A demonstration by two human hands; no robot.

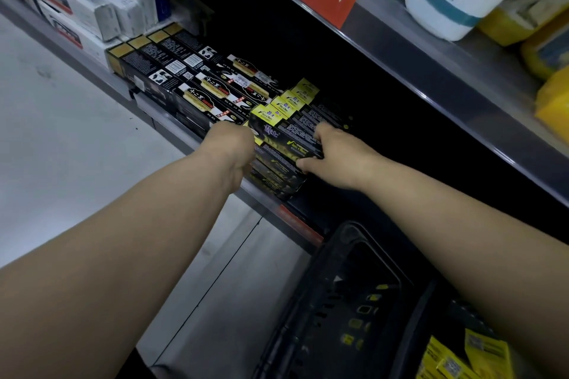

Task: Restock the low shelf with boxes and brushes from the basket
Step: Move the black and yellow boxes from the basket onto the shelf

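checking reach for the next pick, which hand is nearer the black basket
Right. The right hand grips the box stack just above the basket rim; the left hand is at the stack's other end, farther left.

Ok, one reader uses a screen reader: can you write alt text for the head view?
A right hand grips a stack of black-and-yellow boxes on the low shelf while the left hand meets its left end, fingers hidden. More black boxes lie to the left; a black basket stands below.
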